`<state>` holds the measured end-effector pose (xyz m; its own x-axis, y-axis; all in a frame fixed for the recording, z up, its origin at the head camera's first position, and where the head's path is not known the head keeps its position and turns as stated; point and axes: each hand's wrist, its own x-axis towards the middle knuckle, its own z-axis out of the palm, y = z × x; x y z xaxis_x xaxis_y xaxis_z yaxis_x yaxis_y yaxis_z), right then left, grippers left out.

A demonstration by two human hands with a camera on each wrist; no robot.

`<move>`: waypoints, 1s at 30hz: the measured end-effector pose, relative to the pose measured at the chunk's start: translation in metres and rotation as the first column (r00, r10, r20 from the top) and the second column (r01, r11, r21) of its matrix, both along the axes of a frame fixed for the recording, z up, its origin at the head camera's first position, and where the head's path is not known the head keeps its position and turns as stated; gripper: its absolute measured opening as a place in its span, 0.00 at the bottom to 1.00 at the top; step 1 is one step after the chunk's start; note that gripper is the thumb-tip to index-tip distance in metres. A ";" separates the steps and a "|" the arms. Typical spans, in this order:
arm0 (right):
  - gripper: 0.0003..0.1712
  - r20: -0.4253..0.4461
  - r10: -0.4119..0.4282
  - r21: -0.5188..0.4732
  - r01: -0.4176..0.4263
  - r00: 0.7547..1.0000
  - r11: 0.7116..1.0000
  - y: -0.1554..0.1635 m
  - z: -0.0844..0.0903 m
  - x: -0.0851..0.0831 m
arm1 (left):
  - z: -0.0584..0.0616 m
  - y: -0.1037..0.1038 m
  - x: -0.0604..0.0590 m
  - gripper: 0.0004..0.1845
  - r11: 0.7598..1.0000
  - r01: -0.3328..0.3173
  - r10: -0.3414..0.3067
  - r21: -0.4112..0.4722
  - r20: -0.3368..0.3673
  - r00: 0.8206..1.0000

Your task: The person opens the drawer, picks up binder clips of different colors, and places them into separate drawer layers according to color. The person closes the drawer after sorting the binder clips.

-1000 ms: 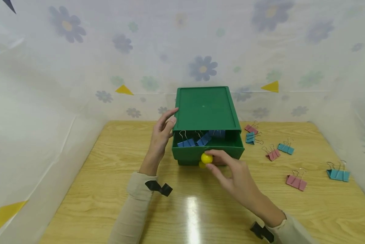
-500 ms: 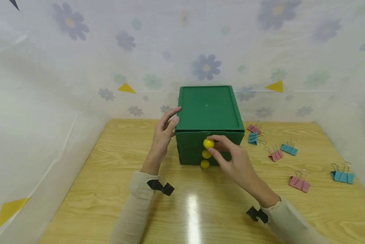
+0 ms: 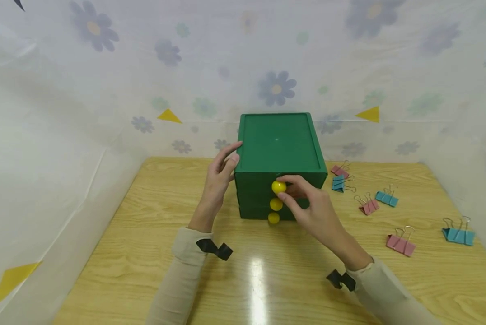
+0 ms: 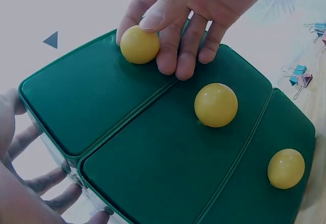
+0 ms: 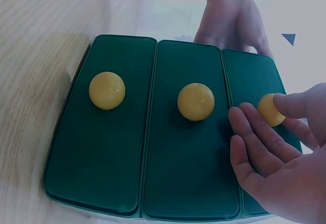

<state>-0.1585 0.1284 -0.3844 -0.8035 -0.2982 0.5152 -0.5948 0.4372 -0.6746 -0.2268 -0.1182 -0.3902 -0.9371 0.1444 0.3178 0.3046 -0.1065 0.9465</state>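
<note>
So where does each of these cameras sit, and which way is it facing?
Head: on the person's head, facing forward and down at the green drawer box; the left hand, right hand and both sleeves show.
Left wrist: on that wrist, facing three drawer fronts; left hand at lower left, right hand at top.
Right wrist: on that wrist, facing the same fronts; right hand at right, left hand at top.
Both wrist views share the three yellow knobs and both hands.
</note>
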 end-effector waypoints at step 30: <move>0.14 0.069 0.010 -0.162 0.001 0.998 0.987 0.011 -0.033 0.011 | 0.000 -0.002 0.001 0.23 1.000 -0.003 0.003 -0.012 0.000 1.000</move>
<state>-0.1470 0.1390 -0.4172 -0.8377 -0.2194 0.5001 -0.5459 0.3165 -0.7758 -0.2256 -0.1198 -0.3904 -0.9374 0.1454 0.3163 0.3051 -0.0942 0.9476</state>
